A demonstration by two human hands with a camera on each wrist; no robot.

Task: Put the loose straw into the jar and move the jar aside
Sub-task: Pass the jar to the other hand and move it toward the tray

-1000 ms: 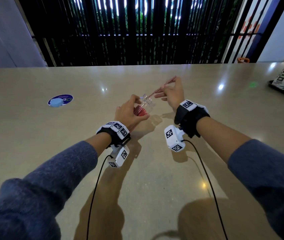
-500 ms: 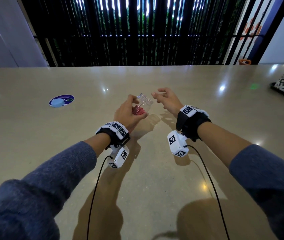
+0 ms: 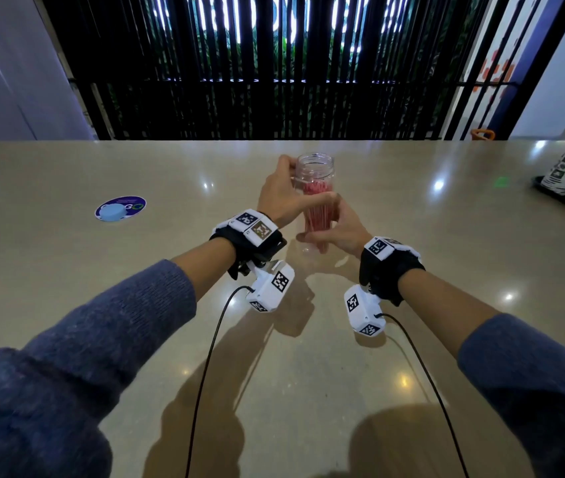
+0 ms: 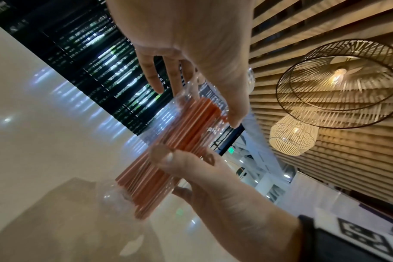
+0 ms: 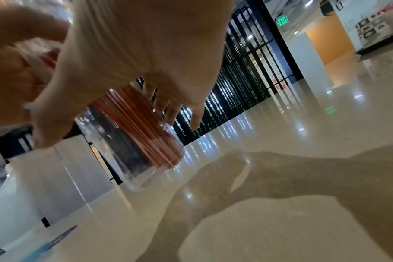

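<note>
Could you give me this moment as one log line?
jar: upright, open-topped | straws: inside jar | left hand: grips jar near top | right hand: grips jar lower down

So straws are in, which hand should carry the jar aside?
Left, probably. The left hand wraps the jar high near its neck; the right hand only cups its lower part.

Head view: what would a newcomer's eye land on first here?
The clear jar packed with red straws, mid-table, gripped by both hands: left hand near its neck, right hand lower down. Next, the blue cap on a round sticker, off to the left.
</note>
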